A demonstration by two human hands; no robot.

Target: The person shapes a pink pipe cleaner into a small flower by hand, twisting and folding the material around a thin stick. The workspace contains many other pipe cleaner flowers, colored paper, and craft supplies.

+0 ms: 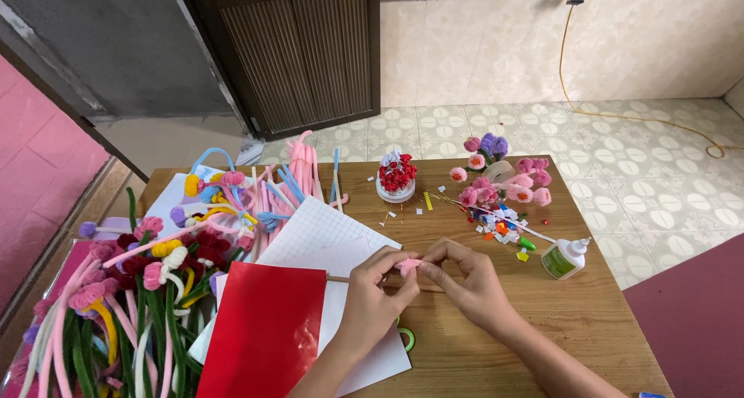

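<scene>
Wooden worktop stands on a patterned tile floor, with a dark slatted cabinet behind it. Near the front edge, the left hand and the right hand meet, fingertips touching; each grip is narrow, pinched on a small pink piece that sits between them just above the wood. A thin stick runs leftward from the left hand across a white sheet. Under the left wrist a green ring lies partly hidden. Just beside the left forearm rests a glossy red sheet, overlapping the white one, and a sheet of grid paper lies beyond it. To the right of the hands, near but apart, a white glue bottle with a green label lies tilted. Further back sit scattered coloured scraps, a cluster of pink and purple fuzzy flowers, and a small red bouquet on a white base. Along the left side lies a loose pile of pink and blue fuzzy stems, and at the near left corner a large bunch of mixed fuzzy-wire flowers. A yellow cord trails across the floor.
</scene>
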